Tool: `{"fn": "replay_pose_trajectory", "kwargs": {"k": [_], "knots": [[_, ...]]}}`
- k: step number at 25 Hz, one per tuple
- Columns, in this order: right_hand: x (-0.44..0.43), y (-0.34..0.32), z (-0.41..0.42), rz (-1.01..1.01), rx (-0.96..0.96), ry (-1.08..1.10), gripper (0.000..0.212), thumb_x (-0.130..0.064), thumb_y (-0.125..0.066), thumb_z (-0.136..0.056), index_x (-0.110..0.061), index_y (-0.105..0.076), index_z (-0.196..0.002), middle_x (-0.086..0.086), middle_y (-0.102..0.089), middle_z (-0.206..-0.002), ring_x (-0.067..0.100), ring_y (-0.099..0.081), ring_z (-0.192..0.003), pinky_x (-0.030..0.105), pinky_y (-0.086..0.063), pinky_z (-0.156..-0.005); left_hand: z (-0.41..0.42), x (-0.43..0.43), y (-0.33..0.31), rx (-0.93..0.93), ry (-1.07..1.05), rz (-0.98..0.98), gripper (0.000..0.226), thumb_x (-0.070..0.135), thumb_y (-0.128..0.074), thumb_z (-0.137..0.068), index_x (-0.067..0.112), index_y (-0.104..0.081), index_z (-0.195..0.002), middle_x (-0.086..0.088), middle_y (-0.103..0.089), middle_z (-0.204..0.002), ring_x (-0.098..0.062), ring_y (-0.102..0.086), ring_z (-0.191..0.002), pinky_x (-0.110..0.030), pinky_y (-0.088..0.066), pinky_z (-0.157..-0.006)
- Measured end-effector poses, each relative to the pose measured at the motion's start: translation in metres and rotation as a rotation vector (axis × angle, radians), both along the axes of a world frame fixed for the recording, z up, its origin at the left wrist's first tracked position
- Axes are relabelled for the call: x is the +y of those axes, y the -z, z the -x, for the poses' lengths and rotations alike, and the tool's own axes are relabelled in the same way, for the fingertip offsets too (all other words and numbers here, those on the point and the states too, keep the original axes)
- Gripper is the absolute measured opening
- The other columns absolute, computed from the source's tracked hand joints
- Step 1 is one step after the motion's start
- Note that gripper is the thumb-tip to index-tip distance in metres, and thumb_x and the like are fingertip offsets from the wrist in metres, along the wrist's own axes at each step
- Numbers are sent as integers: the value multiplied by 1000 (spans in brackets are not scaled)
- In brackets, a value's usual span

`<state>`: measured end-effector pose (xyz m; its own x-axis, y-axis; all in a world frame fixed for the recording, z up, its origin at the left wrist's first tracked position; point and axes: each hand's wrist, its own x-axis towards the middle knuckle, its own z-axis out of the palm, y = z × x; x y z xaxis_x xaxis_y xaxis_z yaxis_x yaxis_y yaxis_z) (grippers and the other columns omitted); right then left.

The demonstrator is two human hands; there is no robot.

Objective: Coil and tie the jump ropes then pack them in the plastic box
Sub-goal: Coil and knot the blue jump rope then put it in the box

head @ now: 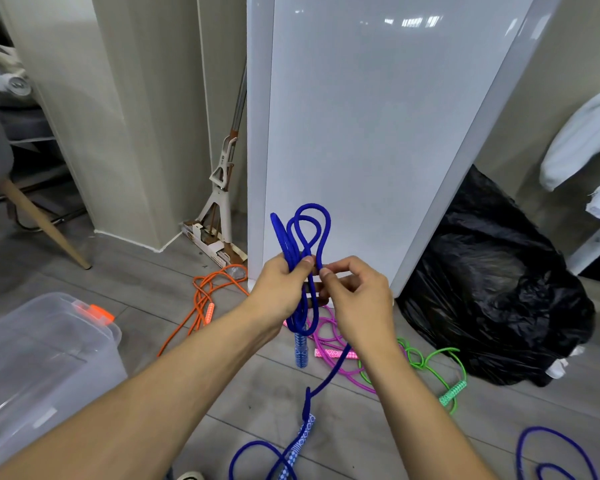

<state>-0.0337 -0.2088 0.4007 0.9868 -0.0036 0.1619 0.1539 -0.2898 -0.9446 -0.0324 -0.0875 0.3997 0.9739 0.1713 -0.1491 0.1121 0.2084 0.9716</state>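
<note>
The left grip (pixel 280 289) is clenched around a bundle of the blue jump rope (pixel 311 205), held up in front of a tall white panel (pixel 361 133). About 3 loops of the rope stand up above the fist, and the rest of the bundle hangs below it. 1 patterned blue handle (pixel 300 349) dangles from the bottom of the bundle, above the floor (pixel 153 271).

The right grip (pixel 357 299) sits just beside the left, pinching 1 strand of the same rope between thumb and forefinger, close to the left thumb. A loose length of blue rope shows below the right wrist and runs down to a second patterned handle (pixel 305 431), low in the view.

The plastic box (pixel 49 358) stands on the floor at the left, clear-walled, with an orange latch (pixel 96 313) on its near end; whether it holds anything cannot be told.

4 other ropes lie on the floor. An orange rope (pixel 201 299) lies tangled between the box and the white panel. A pink rope (pixel 326 327) lies beneath the hands, and a green rope (pixel 440 351) touches it on the right. A dark blue rope (pixel 548 430) curls at the bottom right corner.

A black rubbish bag (pixel 492 289) slumps on the floor to the right of the panel. A mop (pixel 222 181) leans in the corner to the left of it.
</note>
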Motion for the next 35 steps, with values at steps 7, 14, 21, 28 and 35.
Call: {"fn": "replay_pose_trajectory", "kwargs": {"k": [7,14,21,28,35], "knots": [[-1,8,-4,189,-17,-74,14,-21,-60,-96,-28,-72,-92,-7,-74,-80,6,-72,-73,24,-55,-65,-5,3,8,-23,-17,-250,23,21,-49,-104,7,-65,-112,-11,-72,-101,-19,-70,-90,-25,-58,-67],[-12,5,-4,272,195,-331,16,-27,-56,-100,-22,-70,-94,2,-73,-69,11,-59,-50,30,-49,-58,-21,24,9,-66,-189,125,18,14,-39,-107,-1,-49,-105,-8,-67,-77,-24,-73,-66,-39,-62,-67],[-54,7,-17,385,517,-594,26,-20,-54,-102,-4,-75,-99,9,-71,-73,16,-54,-57,26,-47,-58,-40,67,12,-63,-424,158,28,23,-42,-106,14,-44,-80,-2,-42,-61,-13,-37,-38,-23,-40,-41],[-59,1,-30,534,126,-122,29,-34,-58,-98,-18,-73,-78,1,-62,-61,11,-46,-51,27,-35,-52,-34,57,7,-123,-202,-131,15,23,-42,-106,11,-44,-98,-4,-51,-69,-11,-35,-40,-25,-36,-41],[-34,-6,-19,100,114,-272,24,-22,-52,-103,-15,-72,-91,2,-45,-60,11,-36,-48,27,-32,-48,-11,26,2,-166,169,-454,19,28,-45,-105,20,-47,-122,5,-75,-98,-10,-61,-67,-26,-49,-55]]}}
